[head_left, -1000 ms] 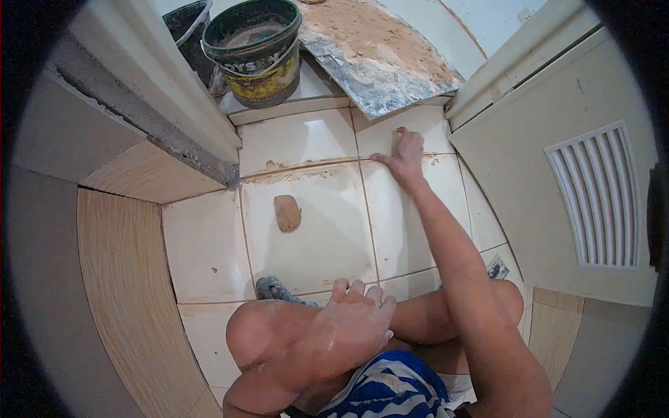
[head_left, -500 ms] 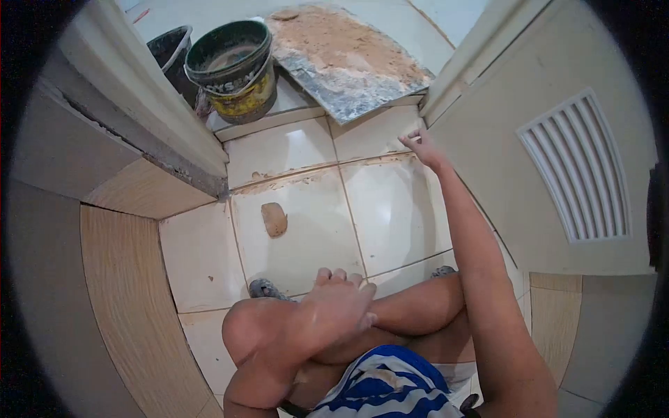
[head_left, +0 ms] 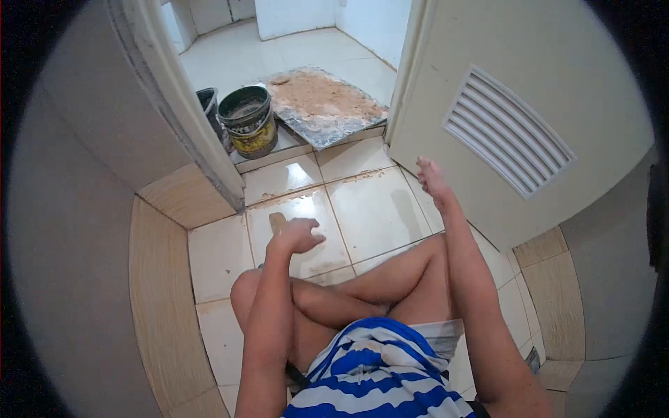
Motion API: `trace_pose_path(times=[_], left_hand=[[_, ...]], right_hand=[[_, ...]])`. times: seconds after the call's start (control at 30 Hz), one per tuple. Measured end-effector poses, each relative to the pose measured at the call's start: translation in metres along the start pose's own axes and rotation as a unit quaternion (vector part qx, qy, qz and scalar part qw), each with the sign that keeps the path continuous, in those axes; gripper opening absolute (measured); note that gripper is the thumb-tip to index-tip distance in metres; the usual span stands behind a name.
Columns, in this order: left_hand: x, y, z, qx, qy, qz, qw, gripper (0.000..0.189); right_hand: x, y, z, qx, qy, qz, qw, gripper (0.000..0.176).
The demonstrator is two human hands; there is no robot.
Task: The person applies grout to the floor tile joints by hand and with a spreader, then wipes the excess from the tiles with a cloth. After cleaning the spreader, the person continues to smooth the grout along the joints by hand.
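My left hand [head_left: 300, 235] hovers over the tiled floor in front of my knee, thumb and fingers apart with nothing held. Just beyond it, partly covered by it, lies a flat, oblong tan piece [head_left: 277, 221] that looks like a sponge. My right hand [head_left: 433, 180] reaches forward at the right, close to the lower part of the cream door [head_left: 481, 216]; its fingers are loosely bent and hold nothing. Smears of brownish residue [head_left: 272, 197] run along the tile joints between my hands and the doorway.
On the doorway step stands a yellow and black bucket [head_left: 255, 141], with a dark bucket [head_left: 208, 104] behind it. A board [head_left: 322, 139] with pinkish-brown powder lies beside them. The left door frame [head_left: 202, 132] and the vented door bound the sides. My crossed legs [head_left: 376, 285] take up the near floor.
The view has tilted up, showing more of the room beyond. My left hand has moved from above my legs forward to the tan piece. My right hand has lifted away from the door's lower corner.
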State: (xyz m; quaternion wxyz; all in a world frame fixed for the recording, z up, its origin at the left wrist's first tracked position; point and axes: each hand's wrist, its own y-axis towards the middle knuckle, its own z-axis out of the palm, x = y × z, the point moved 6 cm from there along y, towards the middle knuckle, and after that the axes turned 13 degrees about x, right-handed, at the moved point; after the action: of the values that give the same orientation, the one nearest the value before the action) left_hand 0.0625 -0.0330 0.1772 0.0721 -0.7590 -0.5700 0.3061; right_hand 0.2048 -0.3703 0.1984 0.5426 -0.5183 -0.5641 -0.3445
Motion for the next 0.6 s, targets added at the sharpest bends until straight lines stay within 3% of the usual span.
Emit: trace_pose_path(times=[0.1, 0.17, 0.2, 0.27, 0.33, 0.4, 0.5, 0.6], left_hand=[[-0.019, -0.02, -0.016, -0.013, 0.045, -0.024, 0.999, 0.056], [-0.037, -0.056, -0.049, -0.07, -0.085, -0.028, 0.994, 0.051], [-0.044, -0.081, -0.068, -0.149, -0.146, -0.012, 0.978, 0.049], [-0.042, -0.13, -0.098, -0.313, -0.228, -0.001, 0.922, 0.043], [-0.041, -0.193, -0.109, -0.412, -0.324, 0.069, 0.849, 0.035], [-0.056, -0.257, -0.109, -0.48, -0.314, 0.042, 0.818, 0.029], [-0.066, -0.31, -0.085, -0.484, -0.31, 0.007, 0.819, 0.028], [-0.076, -0.348, -0.062, -0.508, -0.367, 0.021, 0.779, 0.027]], right_hand=[[-0.009, -0.021, -0.009, -0.057, 0.04, 0.07, 0.995, 0.036], [0.027, -0.033, -0.011, -0.094, 0.238, -0.028, 0.966, 0.035], [0.052, -0.047, -0.005, -0.091, 0.239, -0.034, 0.966, 0.035], [0.121, -0.087, 0.015, -0.069, 0.294, -0.141, 0.943, 0.032], [0.173, -0.129, 0.038, -0.064, 0.307, -0.18, 0.932, 0.031], [0.205, -0.162, 0.058, -0.066, 0.324, -0.209, 0.92, 0.03], [0.225, -0.185, 0.085, -0.043, 0.337, -0.24, 0.909, 0.028], [0.232, -0.18, 0.102, -0.014, 0.367, -0.269, 0.89, 0.028]])
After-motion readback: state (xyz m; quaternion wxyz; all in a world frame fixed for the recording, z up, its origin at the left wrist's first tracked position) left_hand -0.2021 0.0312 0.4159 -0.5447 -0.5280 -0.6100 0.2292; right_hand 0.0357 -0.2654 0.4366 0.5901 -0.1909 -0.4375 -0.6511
